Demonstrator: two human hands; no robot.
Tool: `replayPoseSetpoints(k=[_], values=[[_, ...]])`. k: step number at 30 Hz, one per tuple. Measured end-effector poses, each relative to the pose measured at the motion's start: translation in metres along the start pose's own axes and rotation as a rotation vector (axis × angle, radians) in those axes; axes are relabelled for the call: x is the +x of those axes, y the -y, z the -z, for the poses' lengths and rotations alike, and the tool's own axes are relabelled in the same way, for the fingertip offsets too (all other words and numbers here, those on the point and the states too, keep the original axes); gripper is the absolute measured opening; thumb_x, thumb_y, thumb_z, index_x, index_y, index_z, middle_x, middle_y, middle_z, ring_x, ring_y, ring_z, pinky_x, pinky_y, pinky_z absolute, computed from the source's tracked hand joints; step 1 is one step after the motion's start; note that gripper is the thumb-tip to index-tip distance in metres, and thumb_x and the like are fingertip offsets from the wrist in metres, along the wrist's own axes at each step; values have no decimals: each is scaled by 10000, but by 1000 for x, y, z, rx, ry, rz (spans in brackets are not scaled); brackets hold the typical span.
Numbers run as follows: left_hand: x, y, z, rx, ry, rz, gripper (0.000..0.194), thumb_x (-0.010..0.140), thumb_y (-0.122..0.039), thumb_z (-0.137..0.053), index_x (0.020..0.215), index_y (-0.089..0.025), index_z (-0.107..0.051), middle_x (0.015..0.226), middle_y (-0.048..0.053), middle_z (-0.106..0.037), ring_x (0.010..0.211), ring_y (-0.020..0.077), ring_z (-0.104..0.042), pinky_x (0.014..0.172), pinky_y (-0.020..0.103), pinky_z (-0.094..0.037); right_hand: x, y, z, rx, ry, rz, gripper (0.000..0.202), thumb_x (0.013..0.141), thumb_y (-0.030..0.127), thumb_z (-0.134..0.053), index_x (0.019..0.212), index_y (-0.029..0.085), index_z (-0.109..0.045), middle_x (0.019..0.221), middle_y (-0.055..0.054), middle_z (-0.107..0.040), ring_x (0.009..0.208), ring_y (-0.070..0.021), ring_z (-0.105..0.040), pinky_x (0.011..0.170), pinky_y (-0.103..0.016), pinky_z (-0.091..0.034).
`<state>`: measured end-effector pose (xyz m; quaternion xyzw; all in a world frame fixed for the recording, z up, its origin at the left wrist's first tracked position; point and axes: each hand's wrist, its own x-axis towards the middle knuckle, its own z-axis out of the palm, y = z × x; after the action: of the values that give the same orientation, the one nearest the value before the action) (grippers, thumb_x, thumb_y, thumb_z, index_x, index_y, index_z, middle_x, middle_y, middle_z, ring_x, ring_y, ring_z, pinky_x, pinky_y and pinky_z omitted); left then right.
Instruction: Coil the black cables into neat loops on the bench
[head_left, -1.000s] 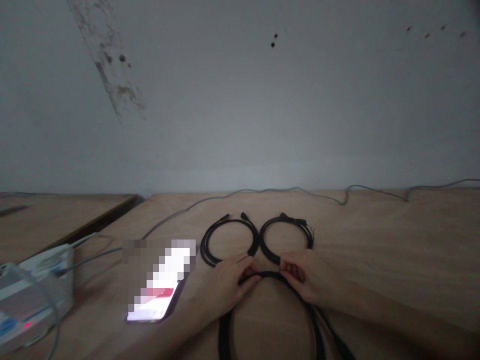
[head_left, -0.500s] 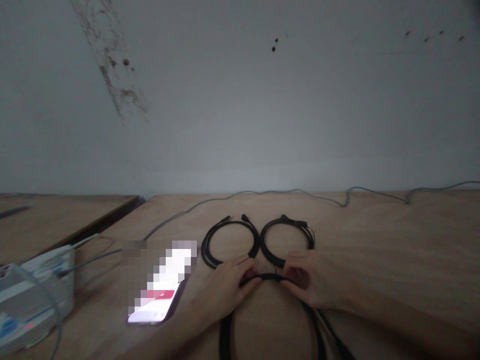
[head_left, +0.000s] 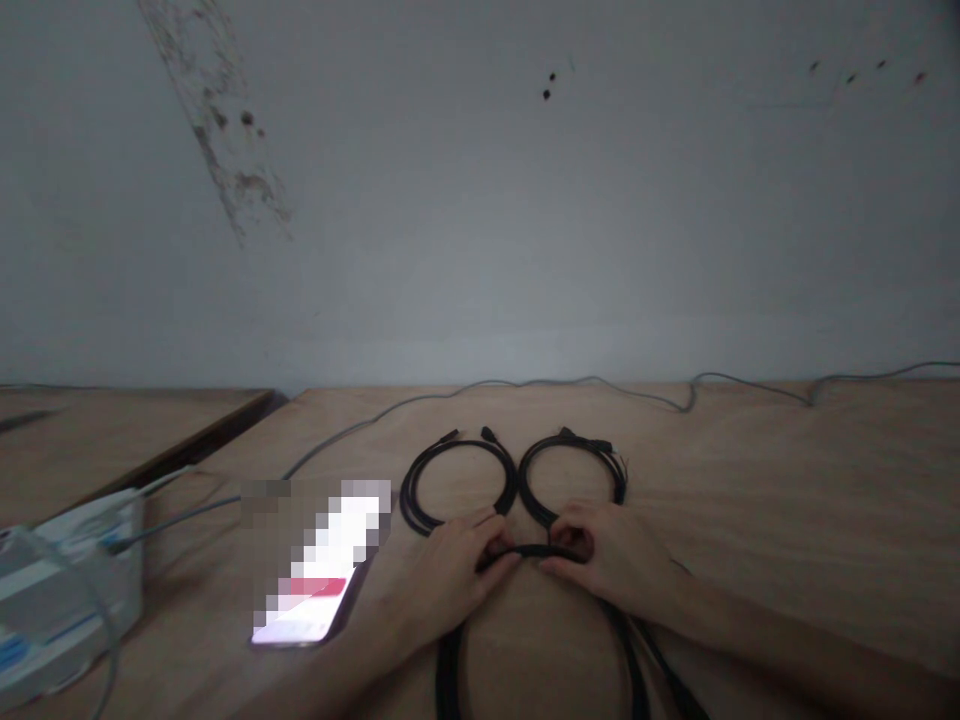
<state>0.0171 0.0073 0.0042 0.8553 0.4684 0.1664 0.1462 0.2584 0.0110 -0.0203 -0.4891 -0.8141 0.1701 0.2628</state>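
Note:
A large loop of black cable (head_left: 448, 670) lies nearest me, its lower part cut off by the picture's bottom edge. My left hand (head_left: 469, 560) is closed around the top of this loop, thumb and fingers pinching it. Close by on the right, my right hand (head_left: 592, 550) grips the same stretch, a short piece of cable showing between the two hands. Just beyond them lie two smaller coils, the left coil (head_left: 409, 490) and the right coil (head_left: 525, 480), side by side with their plug ends pointing away from me. My hands cover their near edges.
A phone (head_left: 300, 627) with a lit, partly pixelated screen lies left of my left arm. At the far left stands a white power strip box (head_left: 112, 580) with cords. A thin grey cable (head_left: 337, 437) runs along the wooden table (head_left: 787, 500) towards the wall (head_left: 480, 250).
My right hand has slid left along the cable, closer to my left hand. The left hand stays in nearly the same place, and the coils have not moved.

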Motion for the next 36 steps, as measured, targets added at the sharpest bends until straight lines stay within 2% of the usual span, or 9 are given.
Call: replayPoseSetpoints(k=[7,12,18,27,36], values=[[0,2,-3,-14,-14,-9,155,927,-307,-603,814,-203,-581,856,9,-646,780,181,-592,666,268,-391,0,-3,-3,136,-34,-63,162,791,344,-788,910,238,-762,842,-16,-740,719,-184,-642,633,-273,-442],[0,2,-2,-19,-15,-9,150,920,-292,-611,808,-198,-579,854,8,-647,775,179,-593,667,271,-387,-1,0,-3,150,-59,-106,162,768,346,-806,875,233,-765,702,10,-672,606,-149,-569,558,-245,-397],[0,-1,1,5,-5,61,155,912,-296,-616,799,-194,-595,851,15,-653,783,188,-601,666,277,-382,-4,-3,-5,212,-36,-129,116,787,311,-776,856,218,-763,662,15,-658,579,-132,-548,503,-219,-348],[-1,1,1,0,4,57,170,926,-313,-607,804,-194,-602,877,15,-658,801,188,-603,681,279,-386,-11,-14,-12,279,-40,-165,140,799,343,-773,858,218,-751,718,6,-706,608,-146,-611,516,-226,-402],[-1,1,3,-5,16,58,175,932,-311,-602,800,-195,-601,871,10,-645,793,180,-593,667,267,-377,-13,-8,-7,183,-63,-160,136,824,364,-740,815,229,-754,734,-14,-727,653,-186,-645,571,-270,-456]])
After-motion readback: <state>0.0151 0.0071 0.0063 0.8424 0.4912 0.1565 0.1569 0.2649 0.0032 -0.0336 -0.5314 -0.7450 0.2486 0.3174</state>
